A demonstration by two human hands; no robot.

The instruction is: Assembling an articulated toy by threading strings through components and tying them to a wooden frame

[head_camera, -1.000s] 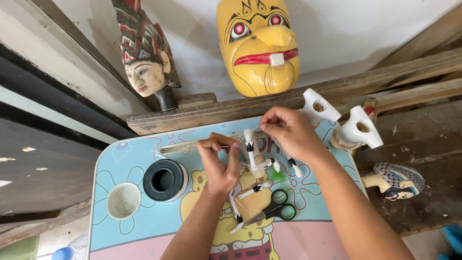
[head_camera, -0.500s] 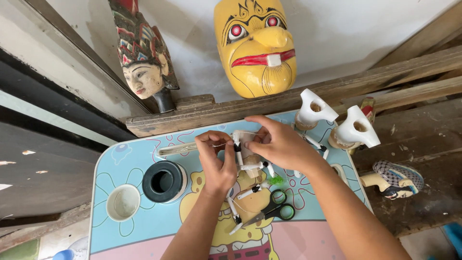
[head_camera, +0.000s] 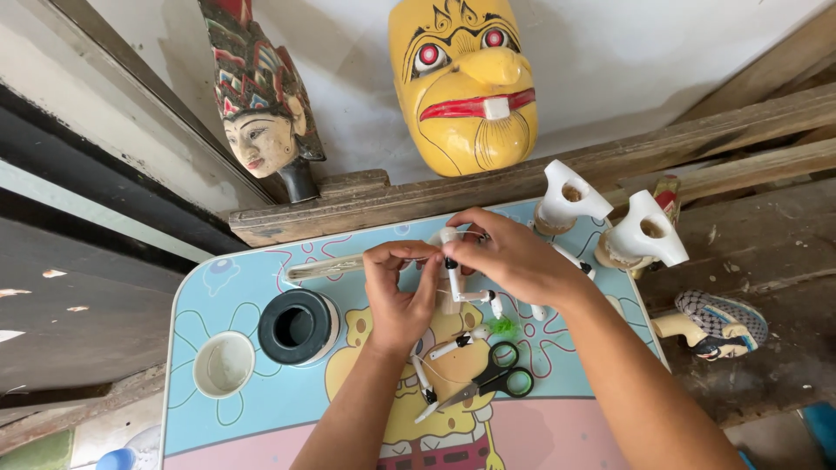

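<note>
Both my hands meet over the middle of a small cartoon-printed table (head_camera: 261, 409). My left hand (head_camera: 399, 292) and my right hand (head_camera: 509, 257) pinch a small white jointed puppet arm piece (head_camera: 455, 277) between their fingertips, with thin string at its top. More white puppet limb pieces (head_camera: 453, 346) lie on the table just below the hands. Green-handled scissors (head_camera: 495, 381) lie beside them, near my right forearm. A thin wooden stick (head_camera: 324, 268) rests left of my left hand.
A black roll of tape (head_camera: 296, 326) and a small white cup (head_camera: 224, 364) sit at the table's left. Two white unpainted puppet torsos (head_camera: 610, 222) stand at the right edge. A yellow mask (head_camera: 461, 83) and a painted puppet head (head_camera: 261, 130) lean against the wall behind.
My right hand came down and left from above the piece to join my left hand on it. The view shifted slightly.
</note>
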